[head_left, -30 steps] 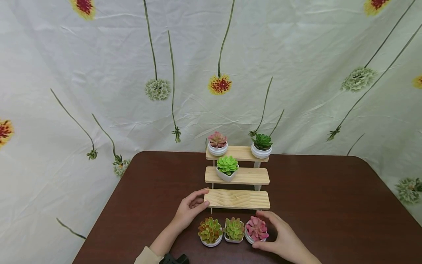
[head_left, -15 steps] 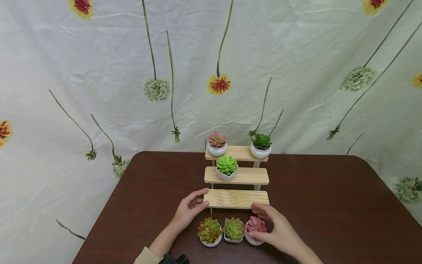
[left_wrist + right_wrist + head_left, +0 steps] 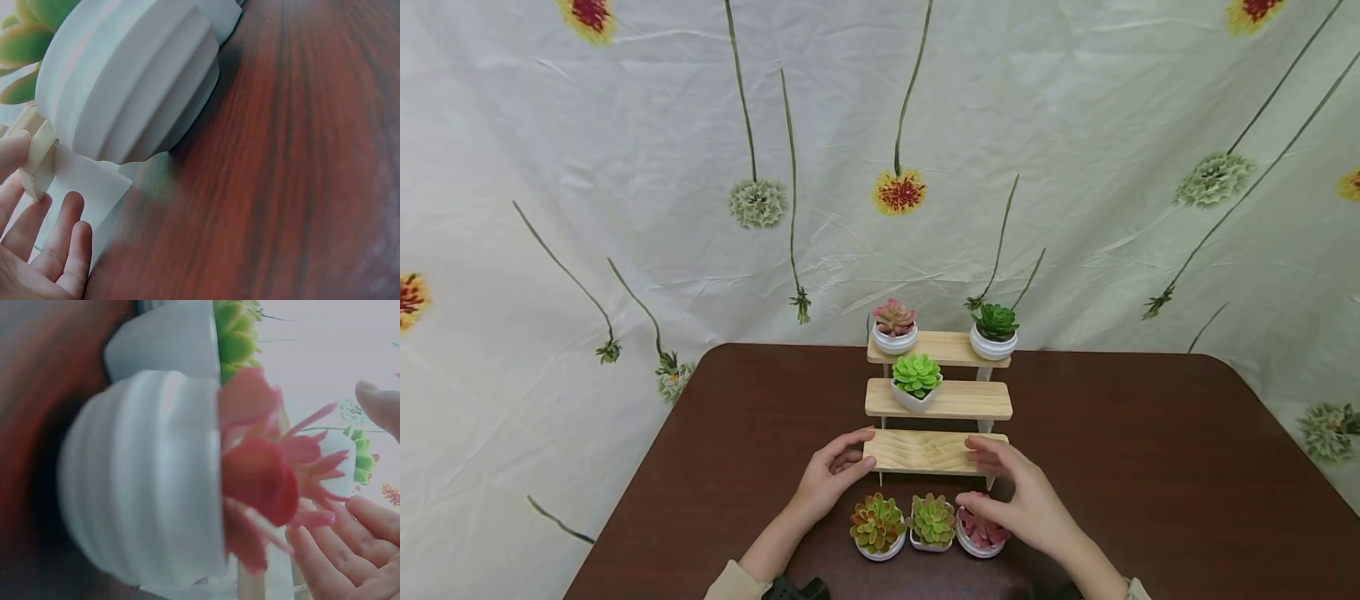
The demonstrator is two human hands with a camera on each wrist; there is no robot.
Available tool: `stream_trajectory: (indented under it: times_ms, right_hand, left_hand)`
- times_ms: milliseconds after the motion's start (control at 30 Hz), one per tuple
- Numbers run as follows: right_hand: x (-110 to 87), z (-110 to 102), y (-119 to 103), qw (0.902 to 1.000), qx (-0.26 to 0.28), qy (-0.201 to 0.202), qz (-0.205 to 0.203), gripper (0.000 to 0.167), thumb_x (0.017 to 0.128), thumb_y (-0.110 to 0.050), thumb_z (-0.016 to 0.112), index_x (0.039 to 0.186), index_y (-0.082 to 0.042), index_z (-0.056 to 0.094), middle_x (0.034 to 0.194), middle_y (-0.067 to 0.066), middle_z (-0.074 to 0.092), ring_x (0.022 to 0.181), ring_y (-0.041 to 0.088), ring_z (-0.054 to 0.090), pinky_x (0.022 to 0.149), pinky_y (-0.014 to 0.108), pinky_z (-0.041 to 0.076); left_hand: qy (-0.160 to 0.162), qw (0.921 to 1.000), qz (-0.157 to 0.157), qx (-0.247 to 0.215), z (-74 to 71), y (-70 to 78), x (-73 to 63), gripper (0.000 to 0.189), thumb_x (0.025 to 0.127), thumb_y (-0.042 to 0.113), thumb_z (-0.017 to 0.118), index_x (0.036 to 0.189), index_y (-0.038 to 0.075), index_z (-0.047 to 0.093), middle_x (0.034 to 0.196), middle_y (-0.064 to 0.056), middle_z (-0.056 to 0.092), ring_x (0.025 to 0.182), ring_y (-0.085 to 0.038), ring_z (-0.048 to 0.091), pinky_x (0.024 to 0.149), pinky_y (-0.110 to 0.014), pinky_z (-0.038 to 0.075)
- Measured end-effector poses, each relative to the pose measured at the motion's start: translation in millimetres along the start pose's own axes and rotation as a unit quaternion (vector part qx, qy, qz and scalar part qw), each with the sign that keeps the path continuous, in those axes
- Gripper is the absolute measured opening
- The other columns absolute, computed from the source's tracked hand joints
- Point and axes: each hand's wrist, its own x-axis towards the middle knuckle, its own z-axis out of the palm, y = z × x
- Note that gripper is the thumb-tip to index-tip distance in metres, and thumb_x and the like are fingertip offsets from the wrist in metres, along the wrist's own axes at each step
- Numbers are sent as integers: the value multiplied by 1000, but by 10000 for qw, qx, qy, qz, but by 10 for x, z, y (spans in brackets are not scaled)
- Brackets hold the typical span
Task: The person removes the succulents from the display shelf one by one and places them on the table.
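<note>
A three-tier wooden stand (image 3: 925, 452) is on the table. My left hand (image 3: 829, 475) pinches the left end of its lowest board between thumb and finger. My right hand (image 3: 1018, 496) hovers above the pink succulent (image 3: 981, 533), thumb and fingers spread apart with nothing between them. In the right wrist view the pink succulent's ridged white pot (image 3: 150, 481) stands apart from the fingers. Left of it in the head view are a green succulent (image 3: 932, 521) in a squarish pot and a red-green succulent (image 3: 877, 525) in a round pot.
The top board holds a pale pink succulent (image 3: 894, 321) at its left and a dark green succulent (image 3: 996, 325) at its right. On the middle board a bright green succulent (image 3: 917, 377) stands left. A flowered cloth (image 3: 1075, 125) hangs behind the dark table (image 3: 1112, 450).
My right hand has lifted from beside the pink succulent and moved forward, its fingers now over the right end of the lowest board. The left hand stays at the stand.
</note>
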Motion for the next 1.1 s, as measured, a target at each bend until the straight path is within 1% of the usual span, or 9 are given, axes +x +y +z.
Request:
stream_trajectory:
  times_ms: [133,300,367,433,667,867,1000,1100]
  right_hand:
    - [72,-3,-37,9997,158,54,187,62,75,-16,80,129,-5,51,127,12,55,108,26,59,88,36,49]
    - [147,6,-66,9988,73,152,455,60,76,-26,79,128,-11,53,127,5,56,110,21,58,91,36,47]
    - [171,8,-69,9985,52,188,517,60,76,-27,79,128,-12,53,127,4,56,111,21,58,91,37,47]
    - [195,9,-61,9984,58,222,518,60,76,-27,79,128,-11,53,127,5,57,111,21,58,91,37,46]
    - [289,33,-35,9977,196,438,489,63,75,-19,80,129,-2,52,123,10,58,109,23,59,91,35,46]
    - [385,63,-82,9953,364,578,682,61,76,-17,80,128,-1,53,122,14,59,109,24,58,92,35,46]
    - [445,86,-114,9945,410,605,755,61,76,-18,80,128,0,53,122,15,59,110,25,57,93,36,45]
    - [484,99,-130,9940,408,583,832,62,76,-17,80,129,0,52,124,14,58,111,25,57,93,34,45]
  left_hand:
    - [-15,10000,-33,19,-4,-13,1,39,89,7,64,126,-2,55,136,-19,48,95,-18,61,80,-25,50]
    - [-76,9999,117,8,-7,-29,5,39,89,6,63,126,-3,55,136,-20,47,94,-18,62,79,-25,50]
    - [-82,9999,141,10,-7,-27,6,39,89,5,63,127,-3,55,136,-20,47,94,-18,62,79,-25,50]
    - [-77,9999,131,23,-7,-27,6,39,89,5,63,126,-3,55,136,-20,47,94,-18,61,79,-25,50]
    - [-63,10000,21,17,-14,-32,2,39,89,8,64,126,-2,55,137,-19,47,94,-19,61,79,-25,50]
    - [-37,9999,-104,-21,-16,-32,-4,40,89,9,65,126,-1,56,136,-18,48,94,-18,61,80,-25,50]
    - [-43,10000,-72,-43,-12,-28,-3,40,89,8,64,127,-2,55,136,-19,48,95,-17,61,80,-25,50]
    - [-49,10000,-43,-42,-10,-25,-1,40,89,7,64,127,-3,55,137,-19,47,95,-17,61,80,-25,50]
